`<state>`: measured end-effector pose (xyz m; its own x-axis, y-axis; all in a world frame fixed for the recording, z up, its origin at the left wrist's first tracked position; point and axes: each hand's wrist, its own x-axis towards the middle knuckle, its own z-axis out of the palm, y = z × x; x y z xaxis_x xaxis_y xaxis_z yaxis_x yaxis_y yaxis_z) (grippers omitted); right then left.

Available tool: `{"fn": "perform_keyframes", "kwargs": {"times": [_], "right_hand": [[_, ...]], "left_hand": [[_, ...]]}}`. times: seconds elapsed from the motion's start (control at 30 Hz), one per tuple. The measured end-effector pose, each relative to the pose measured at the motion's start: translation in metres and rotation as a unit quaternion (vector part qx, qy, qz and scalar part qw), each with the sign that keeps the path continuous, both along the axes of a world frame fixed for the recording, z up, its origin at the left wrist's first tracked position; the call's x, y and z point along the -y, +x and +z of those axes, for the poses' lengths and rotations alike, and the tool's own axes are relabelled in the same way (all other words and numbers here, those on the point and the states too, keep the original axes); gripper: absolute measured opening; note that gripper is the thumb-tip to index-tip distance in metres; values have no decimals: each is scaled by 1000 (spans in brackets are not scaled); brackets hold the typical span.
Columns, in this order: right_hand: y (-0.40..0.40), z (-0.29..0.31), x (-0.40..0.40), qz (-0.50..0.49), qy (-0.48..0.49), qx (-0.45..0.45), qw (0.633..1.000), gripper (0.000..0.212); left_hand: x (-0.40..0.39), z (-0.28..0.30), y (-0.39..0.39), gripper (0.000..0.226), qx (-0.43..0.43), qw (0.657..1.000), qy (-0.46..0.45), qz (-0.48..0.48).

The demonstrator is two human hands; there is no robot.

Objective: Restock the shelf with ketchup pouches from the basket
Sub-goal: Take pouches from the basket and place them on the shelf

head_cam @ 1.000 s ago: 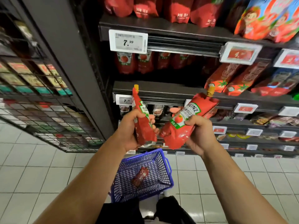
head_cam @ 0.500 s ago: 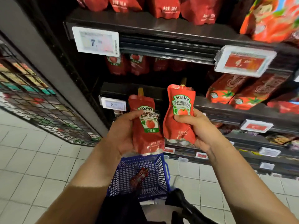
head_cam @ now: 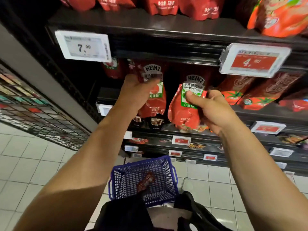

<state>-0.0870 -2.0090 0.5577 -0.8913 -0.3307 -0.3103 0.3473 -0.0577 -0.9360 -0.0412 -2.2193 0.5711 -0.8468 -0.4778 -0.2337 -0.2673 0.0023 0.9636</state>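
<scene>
Before you, filling the upper frame: a dark shelf unit (head_cam: 166,29), several tiers, stocked with red pouches along the top.

To your left: a wire rack (head_cam: 33,114) of flat packets, standing beside the unit's grey upright, over white floor tiles (head_cam: 33,164).

On the floor between your forearms: a blue basket (head_cam: 168,169), one red ketchup pouch (head_cam: 145,180) lying inside on its mesh bottom.

Clipped to the shelf edge above your hands: a white price tag (head_cam: 83,45) reading 7.99 at left, and a red price tag (head_cam: 255,60) at right, blurred.

Your left hand (head_cam: 135,95) was curled round the left Heinz pouch (head_cam: 154,90), gripping its upper label, pouch upright and raised into the dark tier under the white tag. More Heinz pouches stood just behind it.

Your right hand (head_cam: 215,110) pinched the right Heinz pouch (head_cam: 185,105), thumb on the label, held upright and slightly lower, in front of the shelf lip. Just beside it on the right: orange-red tomato packets (head_cam: 233,92), leaning on the same tier.
</scene>
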Motion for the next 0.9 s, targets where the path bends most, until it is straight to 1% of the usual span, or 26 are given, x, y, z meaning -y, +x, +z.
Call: {"fn": "perform_keyframes", "kwargs": {"times": [0.03, 0.1, 0.17, 0.2, 0.27, 0.33, 0.4, 0.47, 0.5, 0.53, 0.57, 0.63, 0.7, 0.8, 0.87, 0.9], "right_hand": [[-4, 1, 2, -6, 18, -22, 1000, 39], [-10, 4, 8, -21, 54, -61, 996, 33], [-16, 6, 13, -35, 71, -89, 993, 25], [-19, 6, 15, -38, 70, -97, 992, 24], [-23, 6, 21, -51, 67, -107, 991, 25], [-28, 5, 28, -71, 66, -115, 989, 27], [-33, 4, 33, -90, 71, -147, 982, 26], [-39, 2, 36, -95, 96, -191, 972, 22], [-42, 0, 37, -92, 115, -209, 967, 21], [-45, -2, 37, -87, 141, -227, 960, 20], [-46, -4, 36, -78, 171, -241, 952, 22], [-48, -9, 35, -56, 238, -268, 932, 37], [-45, -14, 34, -52, 311, -291, 903, 50], [-39, -17, 33, -51, 387, -309, 867, 64], [-39, -18, 36, -60, 423, -309, 849, 70], [-40, -17, 37, -59, 435, -300, 847, 71]], "left_hand": [[0, 3, -9, 20, -2, 999, -35, -5], [-2, 6, -24, 24, -17, 997, -72, -28], [-4, 4, -37, 46, -48, 992, -113, -35], [-4, 2, -42, 53, -68, 989, -129, -32], [-3, -3, -48, 52, -96, 985, -137, -32], [-2, -10, -53, 39, -119, 981, -148, -34], [-3, -16, -54, 34, -146, 976, -157, -26], [-3, -17, -56, 34, -165, 972, -166, -21], [-3, -18, -56, 38, -163, 970, -177, -32], [-2, -20, -55, 47, -151, 969, -190, -49], [0, -22, -51, 60, -130, 968, -206, -63], [2, -32, -41, 84, -94, 959, -254, -82], [1, -46, -30, 95, -72, 946, -303, -85], [0, -54, -23, 87, -64, 945, -314, -62], [-1, -52, -26, 82, -67, 945, -317, -37], [-2, -50, -29, 80, -71, 944, -323, -27]]}}
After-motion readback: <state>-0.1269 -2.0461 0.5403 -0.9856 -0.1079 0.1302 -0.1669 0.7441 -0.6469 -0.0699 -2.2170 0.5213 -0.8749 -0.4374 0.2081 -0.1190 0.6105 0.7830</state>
